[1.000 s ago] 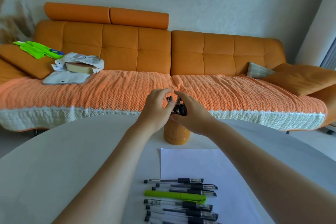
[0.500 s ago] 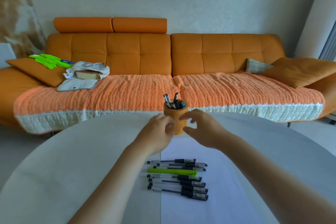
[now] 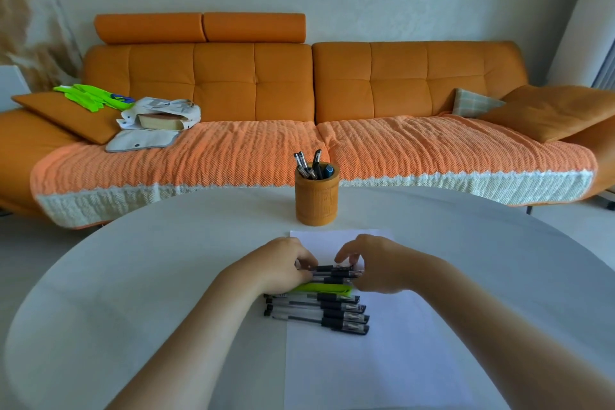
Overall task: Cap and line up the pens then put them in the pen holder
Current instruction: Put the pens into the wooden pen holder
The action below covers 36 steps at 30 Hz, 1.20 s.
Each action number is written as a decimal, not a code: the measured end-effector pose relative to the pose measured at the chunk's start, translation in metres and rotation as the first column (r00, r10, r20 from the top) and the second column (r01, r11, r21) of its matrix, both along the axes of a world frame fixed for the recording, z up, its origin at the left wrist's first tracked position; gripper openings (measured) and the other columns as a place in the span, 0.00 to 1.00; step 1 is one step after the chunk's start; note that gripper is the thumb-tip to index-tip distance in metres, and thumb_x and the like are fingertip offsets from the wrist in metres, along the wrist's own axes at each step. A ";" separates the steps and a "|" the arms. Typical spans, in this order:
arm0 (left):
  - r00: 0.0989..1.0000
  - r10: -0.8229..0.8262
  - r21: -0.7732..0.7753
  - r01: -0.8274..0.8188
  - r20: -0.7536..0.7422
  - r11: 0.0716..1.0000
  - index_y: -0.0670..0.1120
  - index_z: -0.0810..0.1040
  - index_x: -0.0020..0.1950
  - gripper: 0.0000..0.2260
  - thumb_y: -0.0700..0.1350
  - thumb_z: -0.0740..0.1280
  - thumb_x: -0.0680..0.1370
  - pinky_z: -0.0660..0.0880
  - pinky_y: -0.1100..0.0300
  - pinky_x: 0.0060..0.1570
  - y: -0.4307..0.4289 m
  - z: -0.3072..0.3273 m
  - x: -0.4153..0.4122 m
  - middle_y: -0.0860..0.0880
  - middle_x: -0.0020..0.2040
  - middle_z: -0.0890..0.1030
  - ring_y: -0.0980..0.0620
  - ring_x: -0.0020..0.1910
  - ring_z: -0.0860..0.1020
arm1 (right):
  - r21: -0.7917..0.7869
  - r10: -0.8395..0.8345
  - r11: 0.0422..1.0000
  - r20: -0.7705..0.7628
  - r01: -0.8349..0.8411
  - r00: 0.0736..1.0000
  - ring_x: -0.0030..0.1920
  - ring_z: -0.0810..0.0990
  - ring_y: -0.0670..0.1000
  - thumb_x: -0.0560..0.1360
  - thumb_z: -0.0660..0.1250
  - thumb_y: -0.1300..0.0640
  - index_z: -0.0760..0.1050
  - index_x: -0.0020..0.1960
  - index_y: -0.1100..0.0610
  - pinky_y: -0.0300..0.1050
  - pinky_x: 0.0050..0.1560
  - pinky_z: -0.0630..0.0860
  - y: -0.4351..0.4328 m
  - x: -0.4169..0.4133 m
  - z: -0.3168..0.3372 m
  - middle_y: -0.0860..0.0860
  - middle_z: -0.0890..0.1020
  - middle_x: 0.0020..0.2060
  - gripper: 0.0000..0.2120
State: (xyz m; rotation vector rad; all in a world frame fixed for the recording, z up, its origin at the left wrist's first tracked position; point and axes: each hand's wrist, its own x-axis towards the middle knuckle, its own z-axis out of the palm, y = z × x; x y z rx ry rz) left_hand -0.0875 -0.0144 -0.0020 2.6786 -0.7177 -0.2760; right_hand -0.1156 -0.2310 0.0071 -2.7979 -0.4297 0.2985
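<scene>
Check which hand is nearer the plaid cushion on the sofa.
Right. The right hand holds the black pens at their cap ends, below and left of the plaid cushion; the left hand holds their other ends, farther left still.

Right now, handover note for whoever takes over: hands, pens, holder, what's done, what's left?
Left hand pinches the tip ends of the far black pens; right hand grips their cap ends.
Green pen and near black pens lie in a row on the paper, before the pen holder.
Done: some pens stand in the holder; row looks capped, lined up.
Left: move the row into the holder.
</scene>
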 end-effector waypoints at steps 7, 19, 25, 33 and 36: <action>0.999 -0.009 0.016 0.010 -0.043 1.000 0.57 0.78 0.64 0.15 0.49 0.68 0.77 0.74 0.53 0.59 -0.003 0.000 0.006 0.55 0.57 0.74 0.53 0.55 0.75 | 0.029 0.039 0.999 0.055 -0.041 0.998 0.53 0.71 0.45 0.77 0.68 0.49 0.68 0.72 0.44 0.40 0.56 0.70 -0.007 0.003 -0.008 0.44 0.73 0.62 0.25; 0.999 -0.047 0.056 0.046 0.019 0.997 0.53 0.75 0.59 0.09 0.47 0.63 0.79 0.74 0.53 0.50 -0.018 -0.001 0.005 0.52 0.57 0.76 0.50 0.52 0.75 | 0.061 0.053 0.997 0.034 -0.055 0.998 0.52 0.74 0.50 0.78 0.59 0.59 0.75 0.64 0.47 0.44 0.54 0.73 0.001 0.008 -0.008 0.47 0.75 0.51 0.17; 1.000 -0.016 0.053 0.017 -0.017 0.998 0.54 0.72 0.57 0.06 0.51 0.58 0.82 0.66 0.56 0.36 -0.016 0.004 0.007 0.51 0.44 0.75 0.52 0.40 0.72 | 0.349 -0.054 0.936 0.005 0.049 0.999 0.39 0.79 0.44 0.80 0.62 0.60 0.77 0.62 0.47 0.39 0.42 0.76 0.002 0.010 0.001 0.47 0.81 0.42 0.14; 0.977 -0.003 -0.358 -0.076 -0.215 0.931 0.58 0.73 0.50 0.07 0.51 0.56 0.83 0.71 0.51 0.47 -0.013 0.015 0.004 0.50 0.44 0.73 0.50 0.43 0.71 | 0.950 -0.036 0.108 -0.292 0.295 0.956 0.40 0.77 0.51 0.76 0.67 0.68 0.77 0.62 0.60 0.46 0.42 0.74 0.007 0.006 0.006 0.57 0.79 0.42 0.15; 0.964 -0.039 -0.454 -0.087 -0.262 0.887 0.55 0.74 0.52 0.08 0.48 0.55 0.84 0.75 0.52 0.48 -0.018 0.019 -0.003 0.51 0.41 0.71 0.51 0.41 0.70 | 0.925 -0.059 0.256 -0.275 0.281 0.960 0.48 0.77 0.51 0.81 0.63 0.56 0.76 0.65 0.53 0.48 0.50 0.70 0.019 0.001 0.009 0.58 0.82 0.52 0.13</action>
